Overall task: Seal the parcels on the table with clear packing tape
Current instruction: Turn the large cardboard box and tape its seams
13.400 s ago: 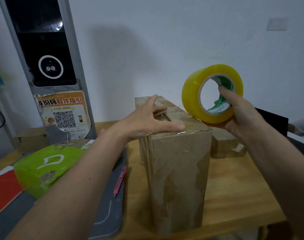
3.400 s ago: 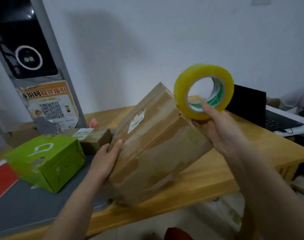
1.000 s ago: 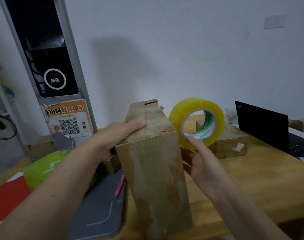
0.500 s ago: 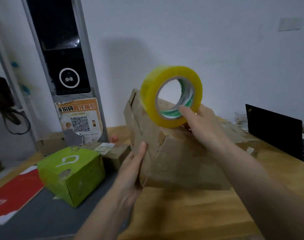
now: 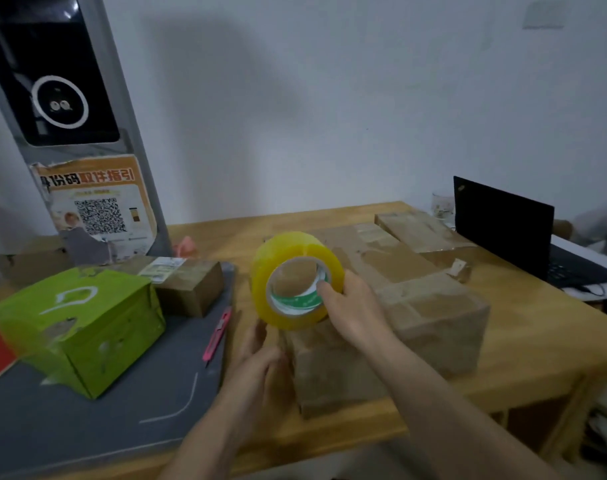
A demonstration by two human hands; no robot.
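Yellow-tinted roll of clear packing tape point(image 5: 297, 280), core printed green and white. Plain brown cardboard parcel point(image 5: 399, 327) with glossy patches. Lime-green box point(image 5: 80, 327) at nine o'clock, white outline mark on top. Pink utility knife point(image 5: 217, 336) on dark grey mat point(image 5: 98, 420) with white line. Black laptop point(image 5: 503, 223) at two o'clock. Orange poster point(image 5: 98, 206), black-and-white QR code.

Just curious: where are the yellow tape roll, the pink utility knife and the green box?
Yellow tape roll point(image 5: 288, 252), head view, outer band.
Pink utility knife point(image 5: 216, 336), head view, mid-handle.
Green box point(image 5: 98, 336), head view, front face.
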